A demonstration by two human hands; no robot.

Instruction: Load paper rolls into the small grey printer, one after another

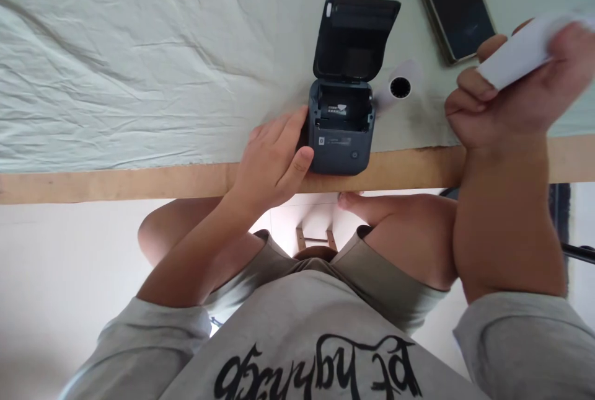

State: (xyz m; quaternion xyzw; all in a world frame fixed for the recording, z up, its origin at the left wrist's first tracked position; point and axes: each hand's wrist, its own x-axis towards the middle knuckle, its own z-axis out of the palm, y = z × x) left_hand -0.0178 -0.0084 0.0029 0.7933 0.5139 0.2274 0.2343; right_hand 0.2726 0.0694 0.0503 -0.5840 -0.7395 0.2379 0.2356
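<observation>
A dark compact label printer sits at the table's front edge with its lid flipped up. Its roll bay holds no roll, and a small white scrap with print shows inside. My left hand lies against the printer's left side, fingers stretched out and thumb touching the near left corner. At the right, my right hand is raised, fingers curled round a white paper strip; its far end is blurred. Between printer and right hand stands a small white paper roll with a black core.
A dark smartphone lies at the back right, close to my right hand. A pale green cloth with wrinkles covers the table. Its wooden front edge runs just above my lap. Below are my legs and a wooden stool.
</observation>
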